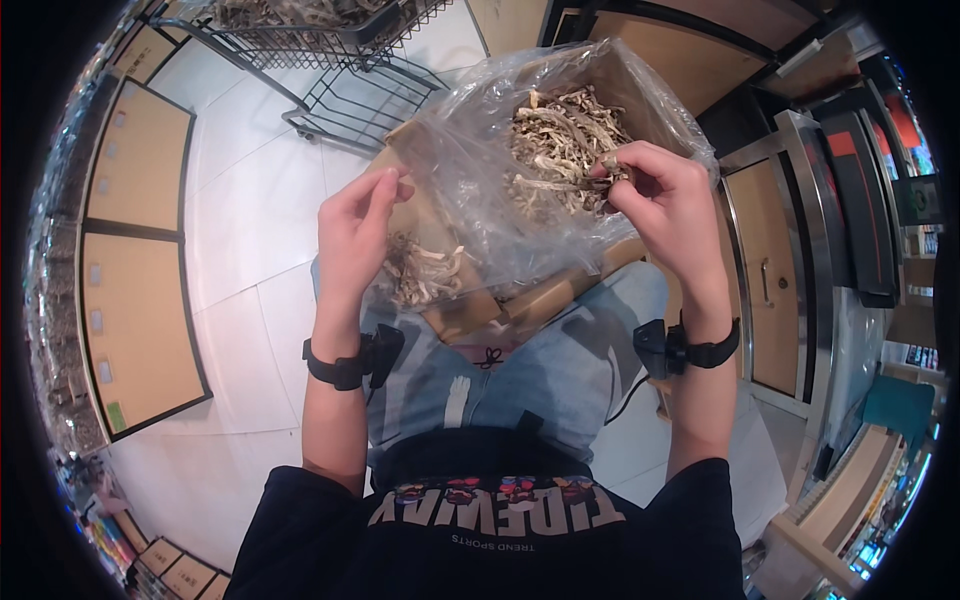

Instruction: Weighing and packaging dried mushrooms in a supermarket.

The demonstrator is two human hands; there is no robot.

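A cardboard box [545,303] lined with a clear plastic bag [462,165] sits before my knees. Pale brown dried mushrooms [567,135], long and thin-stemmed, fill its right part. Over them my right hand [665,190] is closed, pinching a dried mushroom [603,180] between thumb and fingers. My left hand [362,215] is raised above the box's left side, thumb and fingertips pressed together. Whatever lies between those fingertips, if anything, is too small to make out. Just below that hand lies a smaller heap of dried mushrooms [425,272].
A black wire cart [350,100] stands beyond the box, its upper basket heaped with dried goods [290,12]. Wooden cabinets [135,320] line the left side. On the right are a wooden cabinet door [762,270] and shelving. White floor tiles [235,220] lie between.
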